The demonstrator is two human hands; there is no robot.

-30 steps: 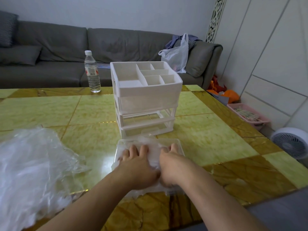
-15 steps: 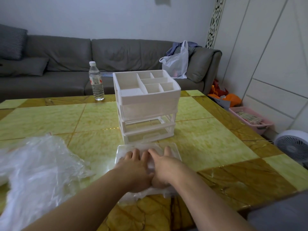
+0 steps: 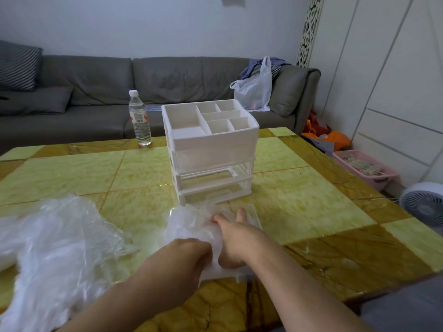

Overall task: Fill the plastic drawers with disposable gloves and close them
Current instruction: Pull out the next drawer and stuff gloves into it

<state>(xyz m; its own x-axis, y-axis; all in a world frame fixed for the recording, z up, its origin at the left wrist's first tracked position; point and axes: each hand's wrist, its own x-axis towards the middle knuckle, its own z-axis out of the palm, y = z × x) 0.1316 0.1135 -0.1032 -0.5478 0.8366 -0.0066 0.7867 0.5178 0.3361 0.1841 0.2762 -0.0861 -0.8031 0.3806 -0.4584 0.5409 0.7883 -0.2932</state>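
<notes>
A white plastic drawer unit [image 3: 211, 149] stands mid-table with a divided tray on top and two empty slots below. In front of it a clear drawer [image 3: 249, 212] lies on the table, stuffed with clear disposable gloves [image 3: 189, 224]. My left hand [image 3: 189, 255] grips the near part of those gloves with curled fingers. Beside it, my right hand [image 3: 235, 238] lies on the gloves in the drawer, its fingers stretched forward and pressing them down. A big loose heap of gloves [image 3: 55, 250] sits at the left.
A water bottle [image 3: 139, 118] stands at the table's far edge, left of the unit. Behind the yellow tiled table [image 3: 311, 200] is a grey sofa [image 3: 96, 92] with a white bag [image 3: 254, 89]. A pink basket [image 3: 364, 166] and a white fan [image 3: 424, 204] are on the floor at the right.
My left hand has drawn back toward me and curled round the gloves, lifting them up at the drawer's left. My right hand stays pressed in the drawer. The view has tilted upward.
</notes>
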